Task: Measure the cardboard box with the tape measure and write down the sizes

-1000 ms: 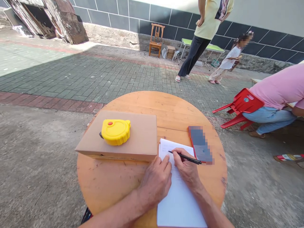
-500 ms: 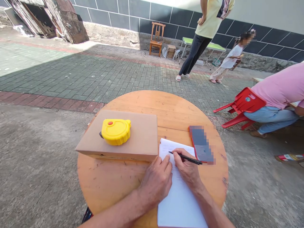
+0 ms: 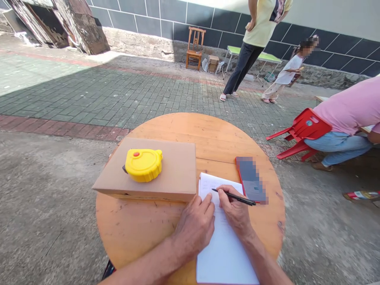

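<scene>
A black pen (image 3: 237, 196) is pinched in my right hand (image 3: 236, 213), its tip at the upper part of a white notepad (image 3: 224, 253) with faint handwriting. My left hand (image 3: 196, 223) rests on the pad's left edge, fingers loosely bent and holding nothing. Left of the pad lies a closed brown cardboard box (image 3: 178, 166), its near right corner close to my left fingertips. On top of that box sits a yellow tape measure (image 3: 144, 165) with a red button.
A phone with a red edge (image 3: 252, 180) lies right of the pad on the round wooden table (image 3: 192, 126). Beyond it, a person in pink (image 3: 353, 105) sits on a red plastic chair (image 3: 310, 124). Two people stand farther back, near a wooden chair (image 3: 194, 49) and green folding tables.
The pen has tilted slightly, its back end shifting a little right and its tip staying near the same spot. My left hand keeps its place on the pad.
</scene>
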Motion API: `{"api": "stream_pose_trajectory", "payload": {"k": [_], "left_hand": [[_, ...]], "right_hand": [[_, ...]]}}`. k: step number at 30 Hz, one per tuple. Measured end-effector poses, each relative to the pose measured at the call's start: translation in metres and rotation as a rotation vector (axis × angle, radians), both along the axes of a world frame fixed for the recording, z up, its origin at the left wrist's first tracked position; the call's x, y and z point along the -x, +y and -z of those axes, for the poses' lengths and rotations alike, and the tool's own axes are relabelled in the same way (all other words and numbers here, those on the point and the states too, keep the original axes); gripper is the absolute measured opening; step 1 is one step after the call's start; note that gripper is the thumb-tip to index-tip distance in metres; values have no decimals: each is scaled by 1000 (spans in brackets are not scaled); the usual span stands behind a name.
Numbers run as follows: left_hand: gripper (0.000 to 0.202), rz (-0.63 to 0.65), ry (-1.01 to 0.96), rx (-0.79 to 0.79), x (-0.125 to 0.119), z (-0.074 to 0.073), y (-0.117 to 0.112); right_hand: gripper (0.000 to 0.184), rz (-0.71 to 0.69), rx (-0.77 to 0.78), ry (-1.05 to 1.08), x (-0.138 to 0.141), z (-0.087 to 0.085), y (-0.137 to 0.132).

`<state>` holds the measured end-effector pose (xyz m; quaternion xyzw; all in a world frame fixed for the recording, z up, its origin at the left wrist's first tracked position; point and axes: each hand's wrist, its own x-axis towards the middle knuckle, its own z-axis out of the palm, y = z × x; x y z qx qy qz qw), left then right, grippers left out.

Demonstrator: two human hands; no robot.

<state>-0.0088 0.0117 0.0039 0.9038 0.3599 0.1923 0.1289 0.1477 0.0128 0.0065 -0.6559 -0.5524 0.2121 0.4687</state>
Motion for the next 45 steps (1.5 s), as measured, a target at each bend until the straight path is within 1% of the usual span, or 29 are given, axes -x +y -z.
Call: {"api": "stream_pose_trajectory", "payload": {"k": [11, 19, 27, 33, 41, 45], "left_hand": [[26, 9, -11, -2, -1, -1, 1], [28, 6, -9, -1, 0, 0, 0], [28, 7, 2, 10, 0, 0, 0], [29, 5, -10, 11, -1, 1, 1], [25, -1, -1, 33, 0, -1, -1], [25, -1, -1, 30, 0, -1, -1]], "right_hand": [[18, -13, 9, -32, -1, 3, 1], [17, -20, 15, -51, -1, 1, 0], [17, -19, 2, 12, 0, 1, 1], [16, -39, 13, -8, 1, -1, 2], [16, 26, 14, 61, -2, 2, -1], [17, 33, 17, 54, -2, 2, 0]]}}
